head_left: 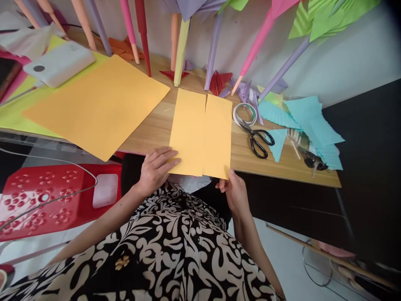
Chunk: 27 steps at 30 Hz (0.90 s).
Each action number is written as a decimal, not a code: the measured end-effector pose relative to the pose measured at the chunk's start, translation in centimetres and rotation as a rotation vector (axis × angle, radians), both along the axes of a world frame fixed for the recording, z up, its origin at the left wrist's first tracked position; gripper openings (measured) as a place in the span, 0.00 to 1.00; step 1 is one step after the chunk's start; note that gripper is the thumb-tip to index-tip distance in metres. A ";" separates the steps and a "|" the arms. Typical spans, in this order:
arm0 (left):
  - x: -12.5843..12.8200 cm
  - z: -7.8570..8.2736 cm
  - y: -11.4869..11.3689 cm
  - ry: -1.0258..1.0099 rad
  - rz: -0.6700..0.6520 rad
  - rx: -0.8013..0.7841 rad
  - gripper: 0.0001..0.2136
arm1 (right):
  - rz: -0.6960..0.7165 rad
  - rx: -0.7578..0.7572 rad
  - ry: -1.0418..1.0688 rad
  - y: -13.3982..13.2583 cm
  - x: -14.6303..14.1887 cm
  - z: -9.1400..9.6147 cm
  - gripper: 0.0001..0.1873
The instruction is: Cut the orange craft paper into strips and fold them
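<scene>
Two pale orange paper pieces, a left piece [188, 129] and a right piece [218, 133], lie side by side at the table's front edge. A narrow gap shows between them at the top, and their lower ends are slightly offset. My left hand [158, 167] rests with fingers stretched flat on the lower left corner of the left piece. At the lower right corner, my right hand [234, 188] pinches the right piece between thumb and fingers. Black-handled scissors [258, 142] lie to the right, their blades over a roll of tape [244, 114].
A larger orange sheet [103, 104] lies left, over yellow-green paper [12, 117] with a white power bank [59, 62] on it. Rolled paper stems [181, 54] lean on the wall behind. Turquoise paper pieces [313, 121] lie right. A red stool [62, 196] stands lower left.
</scene>
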<state>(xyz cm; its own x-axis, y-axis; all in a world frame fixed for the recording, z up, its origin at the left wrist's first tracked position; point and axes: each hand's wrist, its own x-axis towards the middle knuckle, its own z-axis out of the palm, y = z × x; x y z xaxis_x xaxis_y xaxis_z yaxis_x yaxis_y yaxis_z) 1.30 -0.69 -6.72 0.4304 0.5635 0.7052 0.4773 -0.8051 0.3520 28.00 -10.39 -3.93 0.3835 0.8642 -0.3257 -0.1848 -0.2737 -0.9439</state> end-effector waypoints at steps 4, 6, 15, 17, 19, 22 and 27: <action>0.4 -0.4 0.1 -0.063 -0.008 0.007 0.20 | -0.050 -0.005 -0.097 -0.2 0.4 0.7 0.23; 0.6 -0.6 0.2 -0.099 -0.017 -0.007 0.20 | -0.102 0.000 -0.169 -0.2 0.6 1.0 0.25; 0.7 -0.1 -0.2 -0.100 -0.005 -0.052 0.15 | 0.079 -0.070 -0.199 -1.2 1.4 1.0 0.41; 0.6 0.7 -0.3 -0.108 -0.017 -0.087 0.14 | 0.195 -0.109 -0.287 -2.0 1.2 1.3 0.37; 0.5 1.3 -0.4 -0.128 -0.034 -0.129 0.14 | 0.279 -0.098 -0.449 -2.8 0.9 2.1 0.29; 0.2 1.7 -0.4 -0.165 -0.075 -0.182 0.13 | 0.294 0.026 -0.720 -3.5 0.5 3.8 0.22; 0.2 2.2 -0.5 -0.206 -0.086 -0.203 0.11 | 0.337 0.295 -1.015 -1.8 -0.1 5.7 0.05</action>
<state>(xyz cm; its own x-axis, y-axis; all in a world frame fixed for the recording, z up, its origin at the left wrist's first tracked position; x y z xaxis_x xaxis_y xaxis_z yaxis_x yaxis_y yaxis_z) 1.55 -1.14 -4.49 0.3421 0.6695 0.6593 0.3122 -0.7428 0.5923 27.89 -12.20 1.81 0.0860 0.9665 0.2417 0.7530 0.0958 -0.6510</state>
